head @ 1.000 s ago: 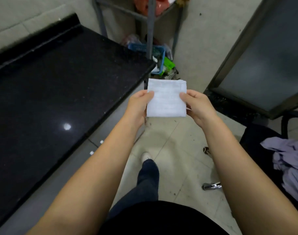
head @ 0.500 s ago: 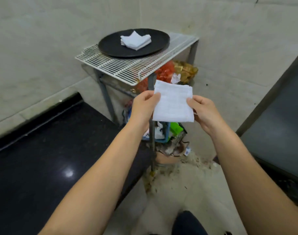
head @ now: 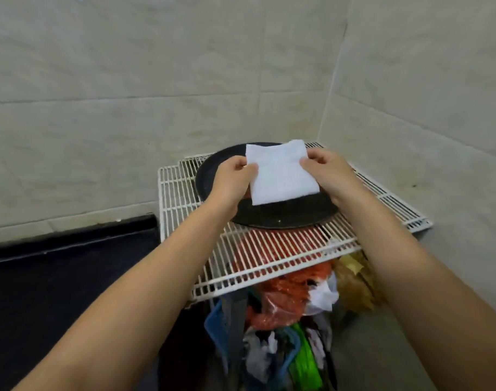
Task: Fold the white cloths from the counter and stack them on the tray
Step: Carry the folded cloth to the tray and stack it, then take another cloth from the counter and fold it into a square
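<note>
From the head view, I hold the folded cloth (head: pixel 280 173) over the black tray (head: pixel 283 214). My left hand (head: pixel 232 179) pinches its left edge and my right hand (head: pixel 328 172) pinches its right edge, fingers curled. I cannot tell whether the cloth touches the tray. The tray sits on a white wire rack (head: pixel 269 252), beside the dark counter (head: pixel 57 277).

A plain white cloth (head: pixel 280 172) is seen over a black tray (head: pixel 283 215); white wire rack (head: pixel 269 258), red bags (head: pixel 286 289) at 6 o'clock.
</note>
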A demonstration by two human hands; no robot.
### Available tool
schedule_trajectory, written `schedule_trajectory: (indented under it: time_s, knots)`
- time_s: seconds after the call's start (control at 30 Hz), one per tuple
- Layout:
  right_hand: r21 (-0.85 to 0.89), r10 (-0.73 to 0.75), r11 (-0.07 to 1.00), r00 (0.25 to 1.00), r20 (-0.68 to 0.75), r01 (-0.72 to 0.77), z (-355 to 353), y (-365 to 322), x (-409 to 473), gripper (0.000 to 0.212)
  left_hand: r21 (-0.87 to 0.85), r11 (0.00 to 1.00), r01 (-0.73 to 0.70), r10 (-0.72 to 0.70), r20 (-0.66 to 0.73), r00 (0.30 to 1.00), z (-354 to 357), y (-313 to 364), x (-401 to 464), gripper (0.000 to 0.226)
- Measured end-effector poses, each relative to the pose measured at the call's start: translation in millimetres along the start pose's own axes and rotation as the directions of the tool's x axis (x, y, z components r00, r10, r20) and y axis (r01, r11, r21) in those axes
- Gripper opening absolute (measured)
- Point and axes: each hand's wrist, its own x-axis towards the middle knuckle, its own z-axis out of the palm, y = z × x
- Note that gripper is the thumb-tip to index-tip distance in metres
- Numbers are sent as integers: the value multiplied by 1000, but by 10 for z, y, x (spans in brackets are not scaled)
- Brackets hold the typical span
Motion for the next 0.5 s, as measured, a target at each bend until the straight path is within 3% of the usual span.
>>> schedule_trajectory:
  time_s: [0.13, 0.3, 0.5]
  knots:
    - [-52, 1, 999, 994, 110, 5, 39, 172, 777, 25, 22, 999, 43, -39, -121, 992, 198, -34, 572, 16]
    - [-185, 49, 983, 980, 191, -13, 190, 451, 1162, 20, 228, 969, 90, -29, -257, 966, 234, -232, 912, 14]
    - [-257, 75, 966, 973, 219, -17, 221, 577, 1238, 19, 388, 912, 133, -17, -288, 957, 246, -494, 966, 20]
